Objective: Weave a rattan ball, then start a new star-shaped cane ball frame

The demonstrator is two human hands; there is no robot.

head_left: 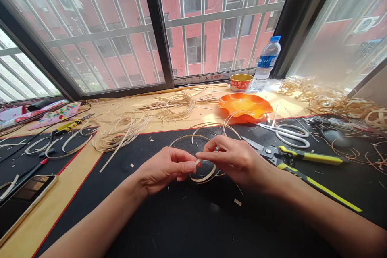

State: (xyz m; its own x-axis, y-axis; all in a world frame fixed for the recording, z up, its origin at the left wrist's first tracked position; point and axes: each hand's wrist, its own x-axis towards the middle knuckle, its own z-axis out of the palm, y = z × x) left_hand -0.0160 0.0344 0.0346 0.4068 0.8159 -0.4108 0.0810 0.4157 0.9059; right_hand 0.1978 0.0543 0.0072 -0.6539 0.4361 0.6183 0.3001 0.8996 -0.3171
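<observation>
Thumb and fingers of my left hand (169,167) pinch a thin pale bamboo strip (207,178) that curves into loops above the black mat (145,225). Close against it, my right hand (234,161) has its fingers bent together on the same strip, so the fingertips of both hands nearly meet. Loops of the strip stand up behind the hands and hang below them. My right palm and fingers hide part of the loops. Shears with yellow-green handles (317,157) lie just right of my right hand, and white-handled scissors (292,135) rest behind them.
An orange wavy dish (246,107), a red tin (241,83) and a water bottle (266,64) stand by the window. Coiled strips (121,131) lie left of centre, with more bundles (332,98) at the right. A phone (26,201) lies at the left edge.
</observation>
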